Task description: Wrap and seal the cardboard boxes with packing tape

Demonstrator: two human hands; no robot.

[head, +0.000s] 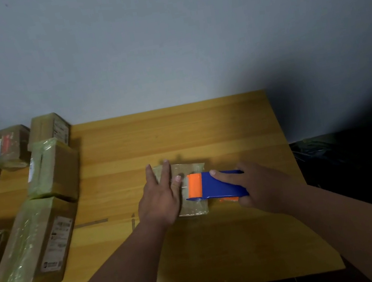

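Observation:
A small flat cardboard box [195, 207], shiny with tape, lies near the middle of the wooden table [178, 129]. My left hand [161, 196] lies flat on the box's left half, fingers straight and spread. My right hand [260, 185] grips a blue tape dispenser [220, 184] with an orange front, index finger stretched along its top. The dispenser's orange end sits on the box's right part, close to my left fingertips.
Several taped cardboard boxes [53, 171] with labels are piled along the table's left side, the nearest one [34, 244] long and lying at the front left. Strips of tape [91, 223] stick to the tabletop left of the small box. A dark object [347, 162] stands right of the table.

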